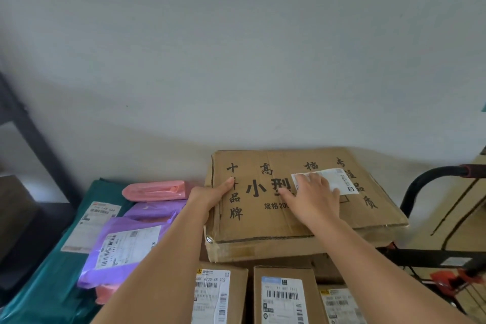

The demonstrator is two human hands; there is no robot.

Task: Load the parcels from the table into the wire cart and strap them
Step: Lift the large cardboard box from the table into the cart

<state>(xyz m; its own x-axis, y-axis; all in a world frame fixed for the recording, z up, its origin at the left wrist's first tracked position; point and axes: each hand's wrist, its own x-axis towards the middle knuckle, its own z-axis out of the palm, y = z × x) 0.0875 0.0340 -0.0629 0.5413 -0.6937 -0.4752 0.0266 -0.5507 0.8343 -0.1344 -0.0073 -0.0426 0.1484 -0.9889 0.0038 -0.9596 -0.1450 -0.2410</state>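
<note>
Between the two hands lies the big box (249,229), resting on smaller boxes (238,297) just below the forearms. The left hand (210,197) grips its left edge, thumb laid over the top, the other fingers down the side and out of sight. The right hand (313,200) lies flat on the lid with fingers straight and spread, fingertips on a white label (339,179). Left of the left hand, purple bags (126,242) and a pink bag (155,190) lie on a green cloth (52,284). Right of the right hand, well apart, stands the cart handle (420,184).
</note>
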